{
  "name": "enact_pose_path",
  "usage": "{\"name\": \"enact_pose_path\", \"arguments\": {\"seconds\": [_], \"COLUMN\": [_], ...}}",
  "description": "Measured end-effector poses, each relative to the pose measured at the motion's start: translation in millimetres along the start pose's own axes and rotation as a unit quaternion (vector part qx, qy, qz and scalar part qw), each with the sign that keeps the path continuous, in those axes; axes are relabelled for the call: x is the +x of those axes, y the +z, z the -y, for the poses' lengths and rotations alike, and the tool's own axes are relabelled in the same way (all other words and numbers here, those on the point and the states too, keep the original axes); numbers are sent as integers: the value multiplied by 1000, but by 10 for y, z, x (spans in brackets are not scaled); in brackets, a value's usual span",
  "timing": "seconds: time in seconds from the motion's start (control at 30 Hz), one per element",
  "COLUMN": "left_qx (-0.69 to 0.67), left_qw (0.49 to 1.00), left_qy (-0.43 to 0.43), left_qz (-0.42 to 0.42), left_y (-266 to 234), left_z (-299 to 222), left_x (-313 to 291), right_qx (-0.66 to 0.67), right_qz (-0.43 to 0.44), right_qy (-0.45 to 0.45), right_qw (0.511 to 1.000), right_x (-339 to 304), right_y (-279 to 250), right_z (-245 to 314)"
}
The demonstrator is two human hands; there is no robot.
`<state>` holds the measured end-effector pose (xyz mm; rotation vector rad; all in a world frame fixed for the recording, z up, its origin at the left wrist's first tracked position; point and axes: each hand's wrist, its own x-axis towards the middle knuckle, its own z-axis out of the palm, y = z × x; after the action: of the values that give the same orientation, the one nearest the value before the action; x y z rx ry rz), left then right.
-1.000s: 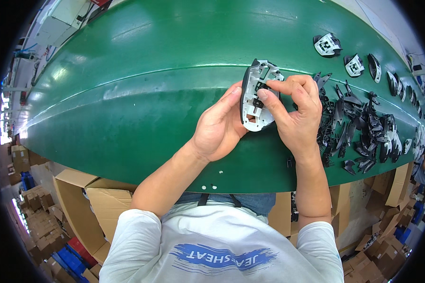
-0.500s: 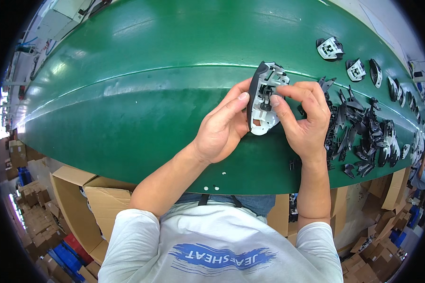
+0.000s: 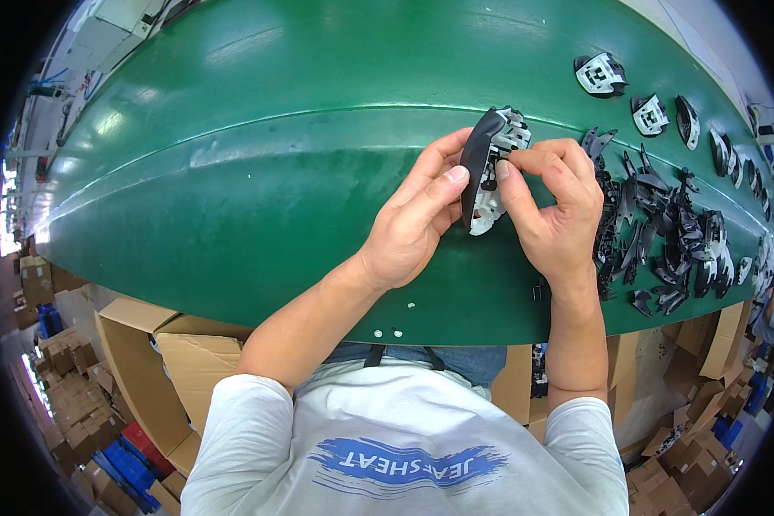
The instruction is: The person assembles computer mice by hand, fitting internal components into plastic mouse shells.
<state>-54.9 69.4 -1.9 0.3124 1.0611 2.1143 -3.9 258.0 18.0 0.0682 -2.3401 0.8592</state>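
My left hand point(image 3: 408, 225) is closed around the outer side of a curved plastic shell point(image 3: 480, 148), black outside with a white, ribbed inside. The shell is held upright above the table and tilted so that its inside turns toward my right hand point(image 3: 561, 206). The thumb and index finger of that hand pinch at a small black plastic part point(image 3: 490, 179) set in the shell's inside. My fingertips cover some of this part. To the right of my right hand lies a heap of loose black plastic pieces point(image 3: 641, 219).
The green table point(image 3: 232, 215) carries several black-and-white shells point(image 3: 649, 114) along its right side. Small white pieces point(image 3: 378, 333) lie by the near edge. An open cardboard box point(image 3: 138, 378) stands below at the left, with more boxes point(image 3: 697, 361) at the right.
Both hands have moved slightly up with the shell. The shell has turned, showing more of its black outside and less of its white inside. My right thumb and index finger have come closer together.
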Motion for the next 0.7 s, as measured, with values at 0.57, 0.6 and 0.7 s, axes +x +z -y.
{"name": "enact_pose_path", "arguments": {"seconds": [0.57,0.6,0.7], "left_qx": [-81,-108,-65], "left_qw": [997,993,997], "left_qy": [2,-6,12], "left_qz": [-19,-37,-31], "left_y": [4,-1,-23], "left_z": [-17,-22,-7], "left_x": [23,24,23], "right_qx": [114,139,186], "right_qz": [61,33,47], "right_qy": [134,124,111], "right_qw": [983,982,975], "right_x": [-6,-6,-82], "right_y": [-62,-43,30], "right_z": [72,62,-36]}}
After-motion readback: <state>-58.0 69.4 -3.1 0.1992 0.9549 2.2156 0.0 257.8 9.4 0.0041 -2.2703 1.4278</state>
